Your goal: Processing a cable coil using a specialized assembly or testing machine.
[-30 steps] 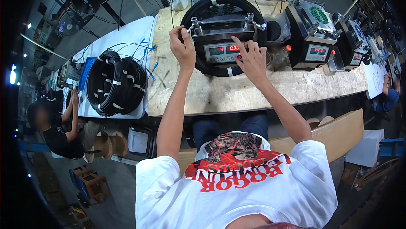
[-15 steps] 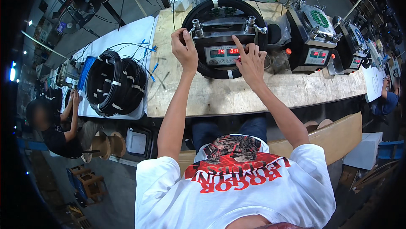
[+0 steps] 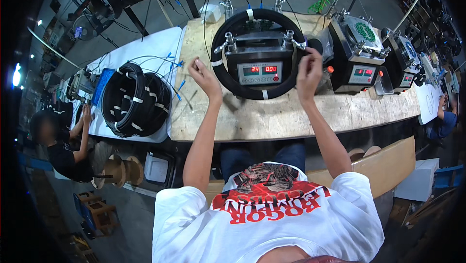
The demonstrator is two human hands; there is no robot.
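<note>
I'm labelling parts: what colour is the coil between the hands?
The coil is black with white bands; head view shows it best.

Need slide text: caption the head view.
Left hand and right hand flank a black coil encircling a lit machine display over a wooden bench.

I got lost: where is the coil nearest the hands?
In the head view, at upper centre, the coil rings the lit panel of a machine on the wooden table, between the left hand and right hand.
</note>
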